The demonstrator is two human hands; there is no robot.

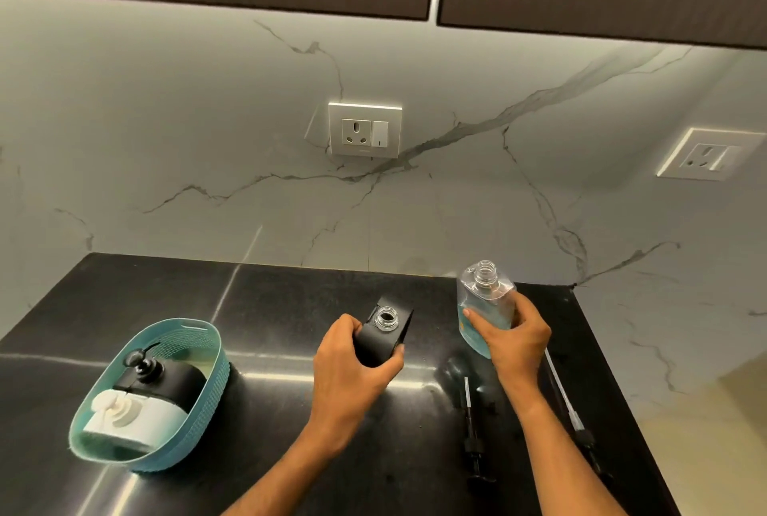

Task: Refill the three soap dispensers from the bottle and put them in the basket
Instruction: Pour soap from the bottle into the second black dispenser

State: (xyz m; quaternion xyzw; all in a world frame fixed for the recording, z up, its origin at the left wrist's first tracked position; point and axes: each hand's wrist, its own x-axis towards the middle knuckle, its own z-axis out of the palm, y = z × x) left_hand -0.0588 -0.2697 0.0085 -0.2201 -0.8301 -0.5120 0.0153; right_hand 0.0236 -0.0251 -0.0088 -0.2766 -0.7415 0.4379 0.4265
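The open black dispenser (pixel 384 335) stands mid-counter (pixel 290 304), gripped by the left hand (pixel 352 366); the right hand (pixel 512 339) curls round the uncapped bottle (pixel 483 302) of blue soap just beside it. Two pumps (pixel 471 424) lie near the right arm. The basket (pixel 199 403), at left, holds a black and a white dispenser (pixel 133 418).

Glossy black countertop (pixel 290 370), teal basket (pixel 191 424) at left, two pump heads (pixel 471 432) lying right — tubes attached
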